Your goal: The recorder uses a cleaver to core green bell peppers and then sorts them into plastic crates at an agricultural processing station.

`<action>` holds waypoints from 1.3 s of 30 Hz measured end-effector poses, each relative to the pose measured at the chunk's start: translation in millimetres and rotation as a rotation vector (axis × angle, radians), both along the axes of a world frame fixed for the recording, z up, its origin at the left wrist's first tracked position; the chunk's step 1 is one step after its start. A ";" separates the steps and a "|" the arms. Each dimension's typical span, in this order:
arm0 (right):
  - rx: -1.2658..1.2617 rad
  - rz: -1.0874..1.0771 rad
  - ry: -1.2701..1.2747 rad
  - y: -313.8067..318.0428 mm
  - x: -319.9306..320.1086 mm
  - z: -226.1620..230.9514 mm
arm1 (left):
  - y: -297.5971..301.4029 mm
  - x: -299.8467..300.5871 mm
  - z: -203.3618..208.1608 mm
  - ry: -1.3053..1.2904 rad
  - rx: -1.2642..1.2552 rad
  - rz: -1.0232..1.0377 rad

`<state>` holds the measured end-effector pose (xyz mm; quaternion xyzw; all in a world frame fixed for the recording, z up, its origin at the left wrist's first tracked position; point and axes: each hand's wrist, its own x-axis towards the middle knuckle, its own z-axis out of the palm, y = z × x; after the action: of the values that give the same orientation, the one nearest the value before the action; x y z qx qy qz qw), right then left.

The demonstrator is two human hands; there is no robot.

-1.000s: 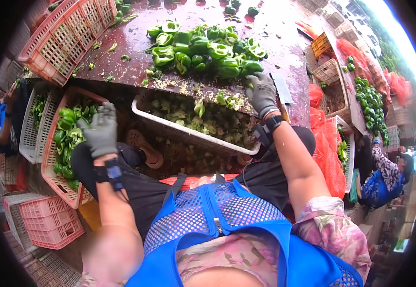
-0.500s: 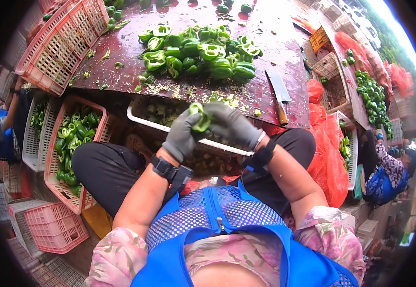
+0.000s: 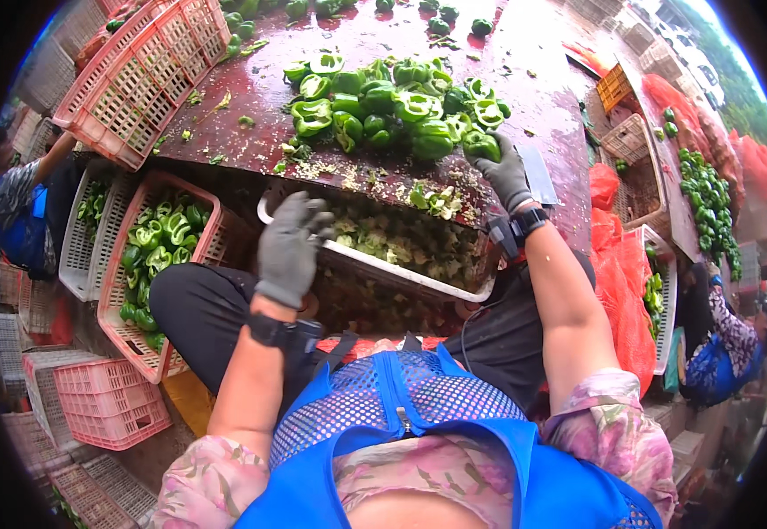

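My left hand, in a grey glove, hangs over the left end of a white tray, fingers loosely apart with nothing visible in them. Seed cores lie in that tray below the table edge. At the right end of a pile of halved green bell peppers, my gloved right hand has its fingers closed on a green bell pepper. A knife lies just right of this hand, its blade partly showing and its handle hidden behind my wrist.
Halved peppers fill a pink crate beside my left knee. An empty-looking pink crate tilts on the dark red table at far left. Red mesh sacking hangs at right. Other people work at both sides, one in a blue vest.
My hands have parted. The left has let go of the pepper half and moved left; the right has reached forward to the pile and taken hold of a pepper. The view has shifted slightly.
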<state>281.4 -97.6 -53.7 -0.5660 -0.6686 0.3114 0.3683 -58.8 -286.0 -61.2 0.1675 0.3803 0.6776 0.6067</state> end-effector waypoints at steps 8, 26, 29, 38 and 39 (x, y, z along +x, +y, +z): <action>-0.318 0.366 0.600 -110.2 -49.0 43.3 | 52.7 102.2 42.3 1.439 0.669 -0.161; -1.030 0.357 1.315 -143.3 -57.7 26.0 | 12.7 67.4 33.7 0.074 0.259 -0.376; -0.835 0.368 1.096 -155.8 -80.2 23.4 | 10.6 75.8 32.1 0.106 0.306 -0.290; -0.415 0.500 0.492 -162.8 -80.8 18.9 | -9.0 78.6 12.1 0.194 0.194 -0.505; -0.431 0.506 0.433 -162.8 -79.4 15.8 | -10.0 77.7 10.7 0.199 0.203 -0.528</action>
<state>202.0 -260.4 -37.8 -0.3687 -0.6131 0.6379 0.2851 18.9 -296.0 -50.5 0.3858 0.3116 0.5113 0.7019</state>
